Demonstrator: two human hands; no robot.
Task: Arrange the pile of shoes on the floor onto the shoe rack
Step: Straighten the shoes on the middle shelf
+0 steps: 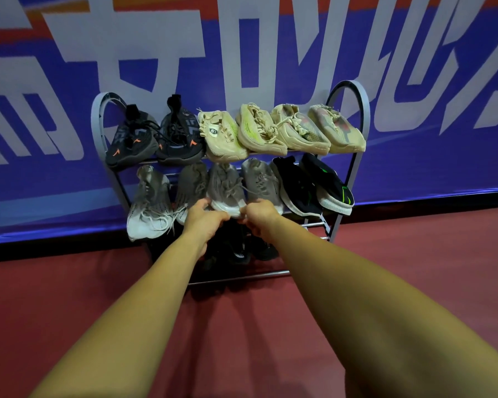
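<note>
gripping the near toe of the grey shoe [224, 186] from both sides: left hand [203, 218] and right hand [260, 216], fingers curled on it. shoe sits mid-row on the shoe rack [366, 116], middle shelf.

A sports hall, it seems — red court floor [69, 297]; huge blue printed banner [270, 53] along the wall.

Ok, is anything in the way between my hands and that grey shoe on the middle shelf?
Nothing visible: the left hand and right hand hold the grey shoe by its toe, one on each side.
</note>
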